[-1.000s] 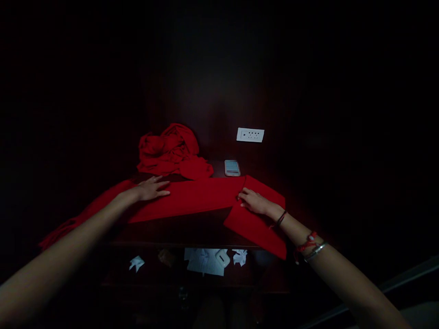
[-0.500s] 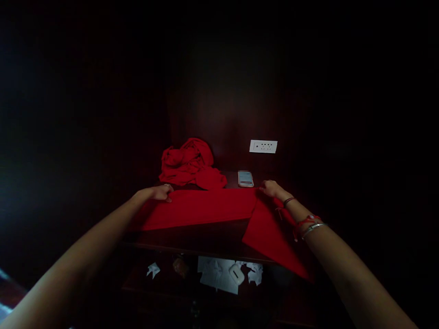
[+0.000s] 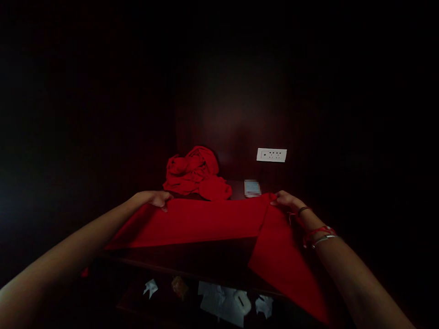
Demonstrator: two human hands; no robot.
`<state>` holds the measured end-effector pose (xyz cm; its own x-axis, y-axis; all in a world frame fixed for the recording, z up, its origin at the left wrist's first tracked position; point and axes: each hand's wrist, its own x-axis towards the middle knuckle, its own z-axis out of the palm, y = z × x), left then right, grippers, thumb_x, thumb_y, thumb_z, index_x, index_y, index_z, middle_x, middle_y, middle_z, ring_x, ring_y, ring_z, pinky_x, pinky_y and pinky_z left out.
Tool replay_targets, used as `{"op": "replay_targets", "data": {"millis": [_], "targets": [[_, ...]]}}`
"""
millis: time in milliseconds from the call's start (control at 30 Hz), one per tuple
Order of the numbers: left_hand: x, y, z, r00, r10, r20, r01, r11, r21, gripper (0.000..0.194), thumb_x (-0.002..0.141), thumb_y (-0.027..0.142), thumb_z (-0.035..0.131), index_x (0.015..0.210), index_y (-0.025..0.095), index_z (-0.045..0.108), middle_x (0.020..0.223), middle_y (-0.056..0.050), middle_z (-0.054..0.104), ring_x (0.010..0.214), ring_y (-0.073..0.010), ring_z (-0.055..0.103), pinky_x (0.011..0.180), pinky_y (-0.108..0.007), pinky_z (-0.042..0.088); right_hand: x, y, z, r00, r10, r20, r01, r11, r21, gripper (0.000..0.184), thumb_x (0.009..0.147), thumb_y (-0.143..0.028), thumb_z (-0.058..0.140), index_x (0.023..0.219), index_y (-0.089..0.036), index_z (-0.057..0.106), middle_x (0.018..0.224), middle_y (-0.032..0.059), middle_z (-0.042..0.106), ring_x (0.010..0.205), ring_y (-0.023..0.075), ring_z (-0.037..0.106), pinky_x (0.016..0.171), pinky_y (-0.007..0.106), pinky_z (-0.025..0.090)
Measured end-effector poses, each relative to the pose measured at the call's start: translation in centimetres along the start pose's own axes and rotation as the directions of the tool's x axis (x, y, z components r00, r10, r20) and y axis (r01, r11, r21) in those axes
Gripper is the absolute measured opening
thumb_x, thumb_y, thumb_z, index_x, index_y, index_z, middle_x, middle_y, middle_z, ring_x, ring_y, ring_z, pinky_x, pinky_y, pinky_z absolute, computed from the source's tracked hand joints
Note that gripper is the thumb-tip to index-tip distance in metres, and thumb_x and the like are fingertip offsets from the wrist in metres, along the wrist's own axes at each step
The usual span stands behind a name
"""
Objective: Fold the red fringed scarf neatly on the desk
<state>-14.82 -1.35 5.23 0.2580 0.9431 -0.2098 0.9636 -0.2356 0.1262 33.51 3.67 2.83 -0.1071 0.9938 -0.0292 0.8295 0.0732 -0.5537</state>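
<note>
A red cloth (image 3: 212,219) is stretched between my two hands, over a dark desktop (image 3: 206,256). Its far edge runs nearly straight from hand to hand. My left hand (image 3: 160,199) pinches that edge at the left, thumb toward me. At the right, my right hand (image 3: 284,199) grips a corner, from which a flap of the cloth slants down past the desk's front edge. Bracelets circle my right wrist. Just behind the cloth lies a crumpled heap of red fabric (image 3: 194,171).
A phone-like device (image 3: 252,188), its picture blurred, lies behind the cloth. Above it a white socket plate (image 3: 271,155) is on the dark wall. On a lower shelf are white papers (image 3: 219,301), a white case-like object (image 3: 242,301), torn scraps (image 3: 150,288) and a brownish lump (image 3: 179,287).
The whole scene sits lower and slightly to the right in view. Both hands keep hold of the cloth, whose left part and right flap now reach further down toward me.
</note>
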Motion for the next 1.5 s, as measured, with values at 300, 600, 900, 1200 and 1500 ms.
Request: {"op": "replay_targets", "data": {"millis": [300,600,900,1200,1500], "targets": [[1.0,-1.9,1.0,0.959,0.099,0.266,-0.077,0.993,-0.093,0.034,0.047,0.025,0.059,0.079,0.016,0.061,0.088,-0.002,0.062,0.082,-0.0207,0.054,0.07,-0.025,0.042,-3.5,0.2,-2.7,0.981,-0.176,0.086,0.129,0.91,0.394,0.029,0.056,-0.032,0.062,0.077,-0.013,0.058,0.072,0.0027,0.063,0.062,0.0148,0.057,0.058,0.025,0.046],[0.4,-3.0,0.5,0.994,0.078,0.077,-0.063,0.982,-0.177,0.041,0.052,0.035,0.057,0.088,0.016,0.054,0.088,0.0,0.06,0.081,-0.0175,0.054,0.065,-0.02,0.04,-1.8,2.5,-2.5,0.989,-0.122,-0.087,0.136,0.972,0.191,0.027,0.06,-0.035,0.058,0.076,-0.013,0.061,0.069,0.0019,0.063,0.059,0.0147,0.056,0.052,0.023,0.044],[0.8,-4.3,-3.7,0.987,-0.053,-0.151,0.051,0.999,-0.017,0.05,0.059,0.056,0.05,0.088,0.016,0.056,0.085,-0.001,0.06,0.078,-0.0187,0.053,0.065,-0.022,0.035,-1.2,1.9,-2.9,0.91,-0.063,-0.411,0.096,0.993,0.062,0.031,0.068,-0.036,0.053,0.089,-0.015,0.06,0.081,0.0044,0.063,0.068,0.017,0.058,0.055,0.023,0.043],[2.6,-5.3,-0.5,0.88,-0.148,-0.452,0.34,0.861,0.379,0.04,0.073,0.035,0.045,0.109,0.02,0.048,0.109,-0.011,0.049,0.102,-0.0266,0.042,0.086,-0.041,0.022,-0.2,0.5,1.2,0.948,0.086,-0.306,-0.238,0.829,-0.507,0.035,0.073,-0.024,0.045,0.103,-0.01,0.053,0.103,0.0206,0.052,0.094,0.0322,0.05,0.07,0.042,0.041],[0.4,-3.6,3.5,0.878,-0.062,-0.475,0.217,0.935,0.28,0.053,0.078,0.042,0.038,0.122,0.015,0.034,0.13,-0.012,0.028,0.118,-0.026,0.024,0.094,-0.035,0.021,-1.4,-5.9,9.1,0.75,-0.656,0.085,0.614,0.642,-0.459,0.047,0.081,-0.039,0.036,0.121,-0.015,0.039,0.124,0.0113,0.039,0.113,0.0229,0.035,0.093,0.037,0.031]]}}
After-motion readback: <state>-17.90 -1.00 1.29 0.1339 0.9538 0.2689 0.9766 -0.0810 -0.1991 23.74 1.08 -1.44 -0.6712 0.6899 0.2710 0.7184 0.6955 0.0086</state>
